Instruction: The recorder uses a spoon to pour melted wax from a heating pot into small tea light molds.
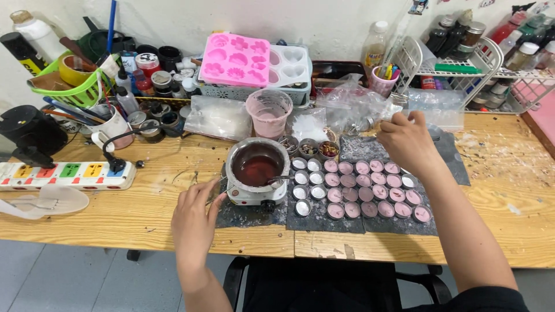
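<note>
Left hand [193,222] rests loosely curled on the wooden table [115,214], fingertips just beside the small melting pot [257,170], gripping nothing. Right hand [407,141] hovers past the rows of pink-filled tealight cups [370,188], fingers pinched on a clear plastic bag [352,107].

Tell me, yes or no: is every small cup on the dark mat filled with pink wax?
No: the leftmost small cups show bare silver insides, unlike the pink-filled ones.

We are seeing a power strip [68,174] lying at the table's left edge. A green basket [70,86] and pink mould [235,59] are sitting behind, a wire rack [475,66] standing right.
</note>
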